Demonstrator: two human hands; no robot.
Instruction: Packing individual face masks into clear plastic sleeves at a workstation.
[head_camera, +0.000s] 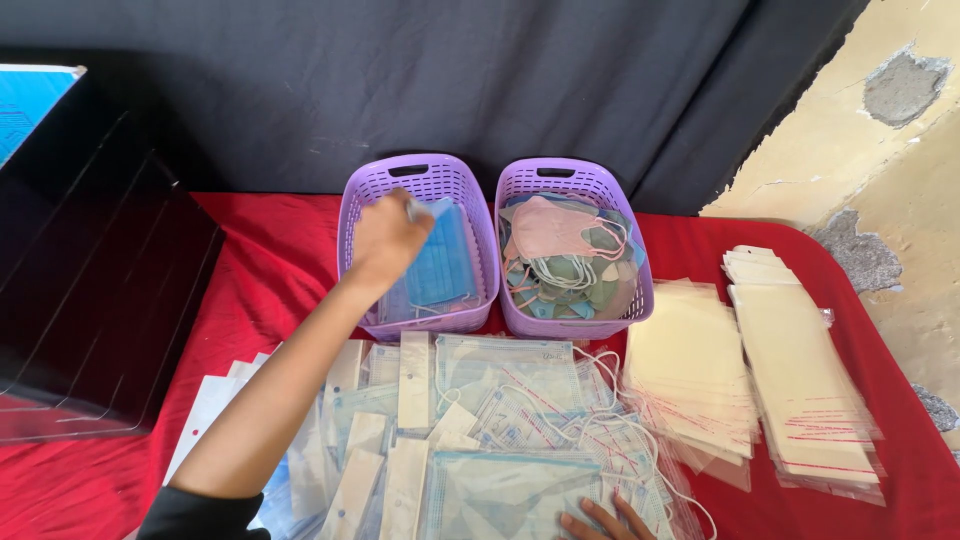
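Blue pleated face masks (440, 262) fill the left purple basket (417, 178), and my left hand (385, 238) is down in it, fingers closed on what looks like the top mask near the basket's far rim; my knuckles hide the pinch, so I can't be sure whether I have one mask or several. That is the first risk as I judge it: the masks lie stacked tight with their ear loops trailing at the front, and a lift could drag a neighbour out by a tangled loop. My forearm crosses low over the sealed mask packets (500, 440) heaped on the red tablecloth (260, 260), so a careless pull back could sweep some of them toward the table edge. My right hand (605, 522) rests with fingers spread flat, gripping nothing, on the nearest packet at the bottom of the view; if it slips, that slick pile may slide. The right purple basket (575, 180) stands just beside the left one, full of pink and green shaped masks (560, 250) with loose white loops, and a nudge could mix the two kinds. Empty clear sleeves (800, 390) lie stacked well apart on the right, fanned enough to topple if bumped.
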